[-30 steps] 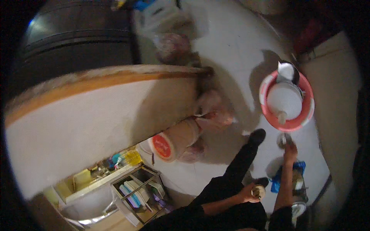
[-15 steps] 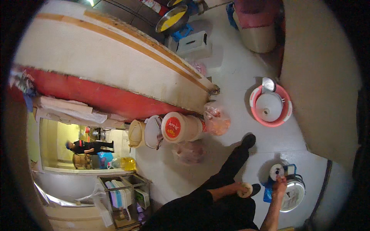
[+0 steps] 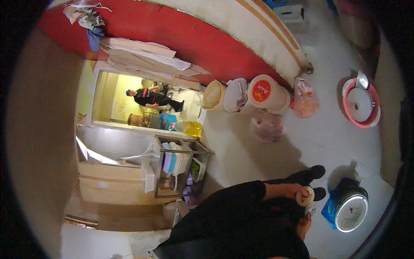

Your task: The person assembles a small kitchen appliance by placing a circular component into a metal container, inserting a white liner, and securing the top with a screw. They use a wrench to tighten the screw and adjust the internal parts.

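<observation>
Close in front of my dark clothing, both my hands are near each other. My left hand (image 3: pixel 292 190) has its fingers closed on a pale round disc (image 3: pixel 307 200) with a small hole in its middle. Just below it, my right hand (image 3: pixel 304 223) is curled at a small whitish, shiny thing (image 3: pixel 310 210), too blurred and covered to name. To the right of my hands, a round dark pot with a pale, rimmed top (image 3: pixel 352 213) stands on the floor, with blue material (image 3: pixel 329 213) at its side.
A pink basin (image 3: pixel 360 103) holds a whitish bowl and a metal scoop. Along the red wall stand a lidded bucket (image 3: pixel 268 94), open bins (image 3: pixel 214 95) and plastic bags (image 3: pixel 305 98). A metal rack (image 3: pixel 172 164) stands left. Beyond a doorway, a person in dark clothes (image 3: pixel 151 97) stands.
My view has swung toward the doorway and rack. My right hand has come away from the pot to beside my left hand, which still holds the pale disc.
</observation>
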`<state>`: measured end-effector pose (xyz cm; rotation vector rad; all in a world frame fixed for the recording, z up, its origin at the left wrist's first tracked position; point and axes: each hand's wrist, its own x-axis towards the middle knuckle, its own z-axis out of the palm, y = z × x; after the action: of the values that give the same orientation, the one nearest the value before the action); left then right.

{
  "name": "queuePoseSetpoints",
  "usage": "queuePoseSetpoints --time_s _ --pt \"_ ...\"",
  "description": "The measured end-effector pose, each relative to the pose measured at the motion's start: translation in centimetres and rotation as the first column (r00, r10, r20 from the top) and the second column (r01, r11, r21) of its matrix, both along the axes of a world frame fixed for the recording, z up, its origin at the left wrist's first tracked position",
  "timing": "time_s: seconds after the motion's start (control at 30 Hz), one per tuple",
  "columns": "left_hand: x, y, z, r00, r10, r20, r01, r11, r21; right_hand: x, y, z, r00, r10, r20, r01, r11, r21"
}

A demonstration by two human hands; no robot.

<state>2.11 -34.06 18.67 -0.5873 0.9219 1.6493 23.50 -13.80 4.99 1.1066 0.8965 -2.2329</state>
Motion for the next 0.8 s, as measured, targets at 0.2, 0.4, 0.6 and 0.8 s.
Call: queuePoseSetpoints --time_s 0.2,0.4,0.6,0.8 --pt "2.8 -2.1 -4.5 0.553 -0.460 -0.695 0.417 0.875 -0.246 -4.2 -0.9 2.8 0.986 -0.107 0.130 0.116 0.991 -0.063" --pt "3.4 -3.3 -5.4 0.965 -0.119 0.232 0.132 0.990 -0.042 -9.8 1.8 8.9 0.873 -0.408 0.267 0.353 0.907 0.231" --pt "7.6 0.9 -4.6 0.975 -0.169 0.146 0.179 0.982 -0.056 -5.7 13.0 10.0 0.668 -0.734 0.123 0.682 0.670 0.295" --pt "9.8 4.0 -4.3 0.926 -0.243 0.289 0.285 0.952 -0.109 -6.2 18.7 5.3 0.568 -0.820 0.070 0.709 0.530 0.465"
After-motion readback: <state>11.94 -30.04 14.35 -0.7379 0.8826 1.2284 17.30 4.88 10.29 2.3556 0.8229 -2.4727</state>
